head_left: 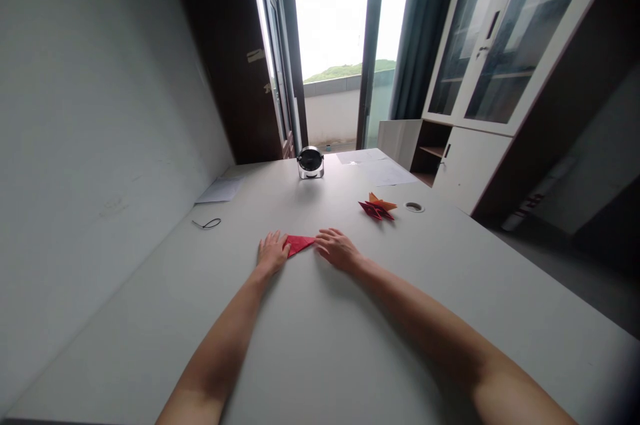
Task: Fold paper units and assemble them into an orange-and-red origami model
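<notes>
A folded piece of red paper (299, 244) lies on the white table (300, 345), tapering to a point on its right. My left hand (273, 252) rests flat over its left part, fingers stretched out and covering that end. At the pointed right tip is my right hand (338, 249), its fingers extended along the tabletop and the fingertips touching or just beside the paper. Farther back to the right sit folded paper pieces, a dark red one (376, 211) in front of an orange one (383, 201).
A round black device on a metal stand (311, 161) stands at the back. A black cable tie (207, 223) and white sheets (220, 189) lie left; more paper (383, 171) lies back right. A cable hole (414, 207) pierces the table. A wall borders the left side.
</notes>
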`<action>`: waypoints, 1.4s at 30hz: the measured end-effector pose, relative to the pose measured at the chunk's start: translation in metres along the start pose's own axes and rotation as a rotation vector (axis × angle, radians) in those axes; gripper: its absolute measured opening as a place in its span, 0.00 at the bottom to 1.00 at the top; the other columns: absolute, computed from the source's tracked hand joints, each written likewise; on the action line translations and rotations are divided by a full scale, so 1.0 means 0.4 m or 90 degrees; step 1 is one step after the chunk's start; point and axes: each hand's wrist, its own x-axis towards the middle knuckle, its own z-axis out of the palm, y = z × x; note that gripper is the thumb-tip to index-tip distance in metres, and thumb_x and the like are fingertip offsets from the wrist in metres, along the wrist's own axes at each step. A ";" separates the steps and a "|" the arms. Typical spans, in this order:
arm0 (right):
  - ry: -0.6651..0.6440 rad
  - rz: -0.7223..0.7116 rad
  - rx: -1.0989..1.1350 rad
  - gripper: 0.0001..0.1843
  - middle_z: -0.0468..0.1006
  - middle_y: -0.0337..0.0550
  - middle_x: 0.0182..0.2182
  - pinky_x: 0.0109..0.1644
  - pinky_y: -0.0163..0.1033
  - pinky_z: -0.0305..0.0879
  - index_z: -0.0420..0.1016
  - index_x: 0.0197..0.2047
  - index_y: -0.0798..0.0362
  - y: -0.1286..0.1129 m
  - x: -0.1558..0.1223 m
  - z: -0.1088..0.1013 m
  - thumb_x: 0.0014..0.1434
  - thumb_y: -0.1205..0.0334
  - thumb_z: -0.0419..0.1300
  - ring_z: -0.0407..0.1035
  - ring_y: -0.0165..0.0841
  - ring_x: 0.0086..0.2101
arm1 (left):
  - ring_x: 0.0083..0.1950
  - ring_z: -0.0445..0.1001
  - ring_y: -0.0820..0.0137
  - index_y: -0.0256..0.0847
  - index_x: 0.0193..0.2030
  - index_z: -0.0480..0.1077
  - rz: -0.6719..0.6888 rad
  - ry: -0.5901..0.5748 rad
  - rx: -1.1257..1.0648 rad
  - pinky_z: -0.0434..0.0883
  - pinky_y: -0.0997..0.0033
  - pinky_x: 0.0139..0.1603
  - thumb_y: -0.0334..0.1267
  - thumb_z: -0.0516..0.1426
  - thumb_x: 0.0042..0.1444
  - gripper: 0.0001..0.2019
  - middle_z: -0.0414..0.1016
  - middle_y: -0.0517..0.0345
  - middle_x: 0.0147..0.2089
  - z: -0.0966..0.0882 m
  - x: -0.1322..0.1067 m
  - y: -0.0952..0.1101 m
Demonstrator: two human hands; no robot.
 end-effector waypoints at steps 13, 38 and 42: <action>-0.096 0.014 0.093 0.23 0.68 0.41 0.65 0.69 0.54 0.54 0.68 0.65 0.41 -0.002 0.014 0.046 0.69 0.57 0.52 0.59 0.42 0.65 | 0.74 0.51 0.58 0.46 0.69 0.62 0.159 -0.017 -0.036 0.49 0.49 0.73 0.51 0.42 0.70 0.26 0.58 0.55 0.73 -0.010 -0.012 0.043; -0.105 0.053 0.092 0.23 0.67 0.38 0.65 0.69 0.56 0.53 0.68 0.65 0.38 0.022 0.017 0.054 0.70 0.59 0.48 0.57 0.40 0.66 | 0.72 0.56 0.65 0.50 0.50 0.80 0.317 0.002 -0.154 0.55 0.57 0.75 0.42 0.51 0.67 0.16 0.71 0.65 0.65 -0.043 -0.020 0.057; -0.097 0.054 0.089 0.23 0.69 0.39 0.64 0.68 0.56 0.54 0.69 0.64 0.40 0.022 0.016 0.051 0.69 0.59 0.49 0.58 0.41 0.66 | 0.72 0.57 0.64 0.51 0.46 0.81 0.328 -0.026 -0.205 0.56 0.55 0.74 0.43 0.54 0.65 0.14 0.72 0.66 0.64 -0.058 -0.024 0.060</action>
